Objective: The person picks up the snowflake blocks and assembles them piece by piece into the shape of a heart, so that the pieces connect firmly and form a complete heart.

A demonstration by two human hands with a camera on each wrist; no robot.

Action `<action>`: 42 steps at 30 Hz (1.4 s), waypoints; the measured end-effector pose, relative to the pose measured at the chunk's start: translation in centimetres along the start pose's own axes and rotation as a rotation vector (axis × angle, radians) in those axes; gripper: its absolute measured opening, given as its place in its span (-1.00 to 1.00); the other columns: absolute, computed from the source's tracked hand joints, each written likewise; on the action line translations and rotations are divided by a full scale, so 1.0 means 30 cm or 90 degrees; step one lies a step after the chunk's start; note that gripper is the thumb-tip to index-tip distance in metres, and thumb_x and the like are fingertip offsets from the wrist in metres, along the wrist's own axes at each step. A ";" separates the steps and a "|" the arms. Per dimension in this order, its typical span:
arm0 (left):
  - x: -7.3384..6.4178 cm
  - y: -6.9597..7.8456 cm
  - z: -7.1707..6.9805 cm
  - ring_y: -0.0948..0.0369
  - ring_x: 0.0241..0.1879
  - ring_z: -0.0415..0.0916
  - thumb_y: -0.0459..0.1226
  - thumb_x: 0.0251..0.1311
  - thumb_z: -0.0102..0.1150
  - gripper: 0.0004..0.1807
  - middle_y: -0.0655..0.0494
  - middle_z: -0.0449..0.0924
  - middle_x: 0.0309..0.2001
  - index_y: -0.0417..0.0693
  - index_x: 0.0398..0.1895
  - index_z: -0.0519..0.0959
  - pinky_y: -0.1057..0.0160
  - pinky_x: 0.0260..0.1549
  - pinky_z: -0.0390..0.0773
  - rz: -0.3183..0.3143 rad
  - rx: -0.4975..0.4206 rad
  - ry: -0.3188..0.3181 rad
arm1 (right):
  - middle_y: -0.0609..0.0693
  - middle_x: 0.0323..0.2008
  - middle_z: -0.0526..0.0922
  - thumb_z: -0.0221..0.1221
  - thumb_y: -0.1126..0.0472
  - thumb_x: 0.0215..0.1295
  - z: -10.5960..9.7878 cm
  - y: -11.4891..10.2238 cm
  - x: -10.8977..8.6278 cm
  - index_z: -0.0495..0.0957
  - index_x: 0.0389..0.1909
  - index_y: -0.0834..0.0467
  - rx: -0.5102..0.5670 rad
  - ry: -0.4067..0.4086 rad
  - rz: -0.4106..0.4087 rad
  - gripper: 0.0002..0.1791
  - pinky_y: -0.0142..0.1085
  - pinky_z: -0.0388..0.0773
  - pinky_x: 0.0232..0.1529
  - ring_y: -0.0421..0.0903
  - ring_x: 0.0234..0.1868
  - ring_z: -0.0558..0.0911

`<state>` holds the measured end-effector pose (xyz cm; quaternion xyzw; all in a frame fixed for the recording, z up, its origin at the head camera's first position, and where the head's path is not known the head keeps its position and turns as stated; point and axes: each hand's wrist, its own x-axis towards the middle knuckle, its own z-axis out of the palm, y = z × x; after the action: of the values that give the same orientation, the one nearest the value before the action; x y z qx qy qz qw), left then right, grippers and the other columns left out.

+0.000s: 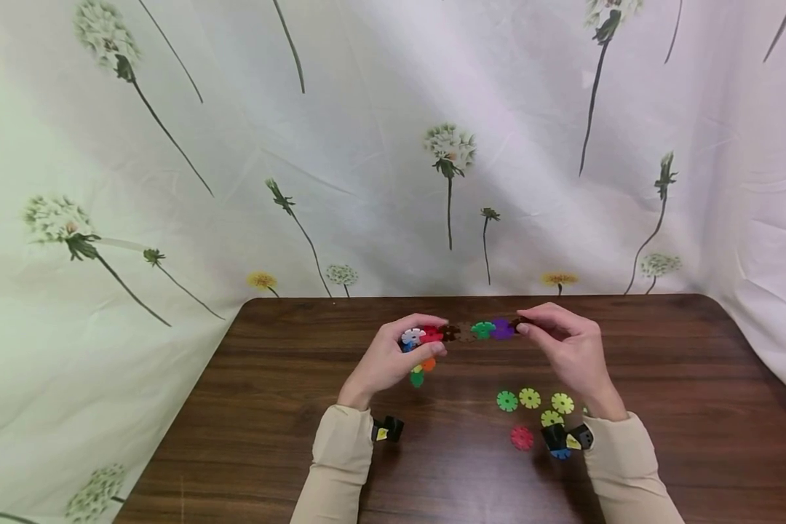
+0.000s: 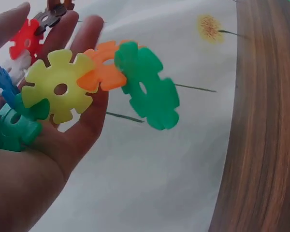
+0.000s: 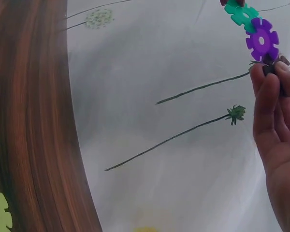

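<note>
A chain of slotted plastic snowflake discs spans both hands above the table. My left hand (image 1: pixel 383 362) grips its left part near a white disc (image 1: pixel 411 336) and a red disc (image 1: pixel 431 334). Yellow (image 2: pixel 41 79), orange (image 2: pixel 115 79) and green (image 2: pixel 159 104) discs hang from that side in the left wrist view. Toward the right run dark brown (image 1: pixel 450 333), brown (image 1: pixel 465 332), green (image 1: pixel 482 330) and purple (image 1: pixel 501 330) discs. Thumb and fingertips of my right hand (image 1: pixel 579 353) pinch a dark disc at the purple one's edge, mostly hidden by the fingers.
Loose discs lie on the brown wooden table (image 1: pixel 255 407) below the right hand: green (image 1: pixel 507 407), several yellow (image 1: pixel 529 398), red (image 1: pixel 522 438), and a blue one (image 1: pixel 561 454) partly covered by the wrist camera. A flower-printed cloth (image 1: pixel 380 182) hangs behind the table.
</note>
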<state>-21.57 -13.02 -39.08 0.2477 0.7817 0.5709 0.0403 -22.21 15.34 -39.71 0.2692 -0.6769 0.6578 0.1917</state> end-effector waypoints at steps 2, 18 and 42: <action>0.002 0.002 0.000 0.15 0.04 0.61 -0.16 0.26 0.22 -0.48 0.05 0.63 0.09 0.10 0.30 0.43 0.14 0.14 0.53 -0.007 0.043 -0.010 | -0.14 -0.27 0.70 0.23 0.56 0.12 -0.006 0.003 -0.001 0.59 -0.19 0.53 -0.004 -0.005 0.003 -0.80 -0.51 0.61 -0.29 -0.31 -0.31 0.66; 0.002 0.027 0.028 0.28 -0.32 0.64 -0.19 0.23 0.26 -0.63 0.15 0.73 -0.20 0.06 0.11 0.58 0.39 -0.34 0.57 -0.022 0.110 -0.008 | -0.12 -0.26 0.69 0.26 0.58 0.07 0.008 -0.002 -0.006 0.67 -0.22 0.38 -0.050 -0.046 0.009 -0.77 -0.50 0.60 -0.30 -0.23 -0.30 0.65; -0.007 0.046 0.024 0.40 -0.41 0.42 -0.28 0.18 0.25 -0.56 0.06 0.69 -0.20 -0.18 0.15 0.56 0.44 -0.45 0.43 0.192 0.170 -0.093 | -0.08 -0.36 0.73 0.31 0.62 -0.04 0.029 -0.013 -0.001 0.71 -0.31 0.33 -0.066 -0.108 -0.068 -0.75 -0.47 0.58 -0.39 -0.26 -0.32 0.67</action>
<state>-20.67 -12.18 -38.11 0.4058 0.7993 0.4426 -0.0219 -21.86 14.48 -39.48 0.3488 -0.7087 0.5856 0.1822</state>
